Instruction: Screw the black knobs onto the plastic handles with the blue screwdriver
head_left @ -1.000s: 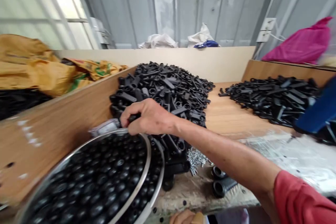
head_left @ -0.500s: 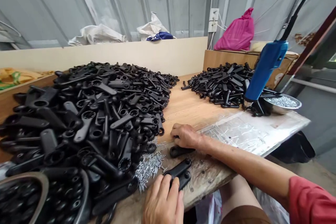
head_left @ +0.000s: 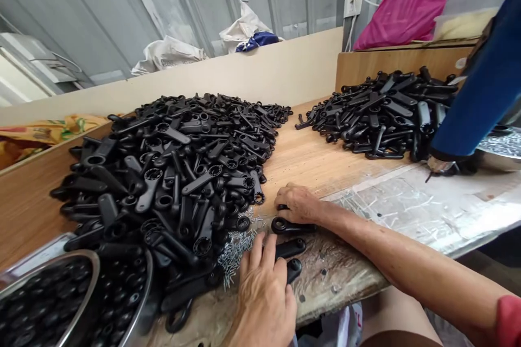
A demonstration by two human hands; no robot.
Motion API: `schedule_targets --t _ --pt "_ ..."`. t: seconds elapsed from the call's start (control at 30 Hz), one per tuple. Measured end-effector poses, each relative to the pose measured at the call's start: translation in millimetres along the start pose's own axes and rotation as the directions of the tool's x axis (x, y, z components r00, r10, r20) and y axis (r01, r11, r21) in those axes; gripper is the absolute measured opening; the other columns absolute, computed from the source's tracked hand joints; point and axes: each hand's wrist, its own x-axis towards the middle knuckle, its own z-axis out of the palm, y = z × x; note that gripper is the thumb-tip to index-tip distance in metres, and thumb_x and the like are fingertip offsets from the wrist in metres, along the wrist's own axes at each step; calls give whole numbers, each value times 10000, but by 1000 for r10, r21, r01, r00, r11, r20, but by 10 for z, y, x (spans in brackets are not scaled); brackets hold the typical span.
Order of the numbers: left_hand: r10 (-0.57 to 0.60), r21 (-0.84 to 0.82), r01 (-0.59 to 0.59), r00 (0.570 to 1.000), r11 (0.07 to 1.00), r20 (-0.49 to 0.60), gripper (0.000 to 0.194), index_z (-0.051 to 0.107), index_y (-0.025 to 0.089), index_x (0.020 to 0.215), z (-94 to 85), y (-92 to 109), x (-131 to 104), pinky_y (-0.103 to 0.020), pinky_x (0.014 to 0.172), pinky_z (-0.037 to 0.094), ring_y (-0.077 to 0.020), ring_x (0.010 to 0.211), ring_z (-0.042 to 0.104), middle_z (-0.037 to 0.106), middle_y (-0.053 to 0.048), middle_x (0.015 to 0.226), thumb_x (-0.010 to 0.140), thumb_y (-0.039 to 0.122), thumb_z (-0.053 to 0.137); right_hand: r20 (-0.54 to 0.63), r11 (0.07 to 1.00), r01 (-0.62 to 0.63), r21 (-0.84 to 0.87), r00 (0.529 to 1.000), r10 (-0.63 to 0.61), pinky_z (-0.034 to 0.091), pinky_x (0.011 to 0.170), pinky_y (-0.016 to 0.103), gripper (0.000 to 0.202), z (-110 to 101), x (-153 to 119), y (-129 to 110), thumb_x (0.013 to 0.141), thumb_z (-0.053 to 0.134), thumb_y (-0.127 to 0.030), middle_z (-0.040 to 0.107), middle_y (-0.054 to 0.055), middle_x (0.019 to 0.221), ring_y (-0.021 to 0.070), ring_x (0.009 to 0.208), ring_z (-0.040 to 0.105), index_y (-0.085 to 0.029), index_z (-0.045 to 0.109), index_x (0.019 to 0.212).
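Note:
My left hand lies at the bench's front edge, fingers stretched out and slightly apart. Its fingertips reach to the near end of a black plastic crank handle; a second crank handle pokes out beside its thumb side. My right hand is farther back, fingers curled down over a black piece that looks like another crank handle, mostly hidden. Just below that wrist rests a crank handle with a ring end. Small silver screws or pins are spilled left of both hands.
A large heap of black crank handles fills the left. A smaller heap lies at the back right. A blue power screwdriver hangs at right, before a metal bowl of screws. Metal-rimmed containers hold black knobs.
The view has shifted and tilted, so the screwdriver looks larger and nearer. My left hand has moved forward, its fingers straighter over the crank handles. My right hand stays curled by the ring-ended handle.

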Motion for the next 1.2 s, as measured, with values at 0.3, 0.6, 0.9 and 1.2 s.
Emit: schedule_targets --t 0.3,0.6,0.9,1.2 --pt "-199 11 202 953 979 229 295 705 98 839 -131 186 165 -524 1011 369 -376 1240 432 560 -200 1270 595 123 540 -72 970 -75 232 993 94 492 889 426 206 -12 13 71 898 584 -318 644 59 1025 194 982 609 -132 632 972" --pt "-233 -36 291 830 956 507 306 651 134 912 -369 246 260 -428 885 425 -296 970 569 654 -124 944 685 66 457 -292 746 -107 657 876 383 468 668 301 272 -116 -90 118 864 580 -337 575 -23 695 130 645 556 -144 603 1055" --pt "-277 -198 375 877 906 393 184 621 151 733 -260 164 218 -389 784 434 -314 891 623 668 -148 830 636 65 490 -95 276 -75 958 828 553 248 434 210 368 -268 -1041 -361 632 655 -436 391 -86 429 71 417 324 -161 576 863" --pt "-306 -880 472 845 44 438 115 477 190 767 -217 293 -659 -215 497 371 -97 484 489 555 18 654 699 280 502 307 -88 -300 950 838 451 286 406 182 437 700 -2084 -1153 694 656 -517 489 -41 506 74 430 388 -160 588 937"
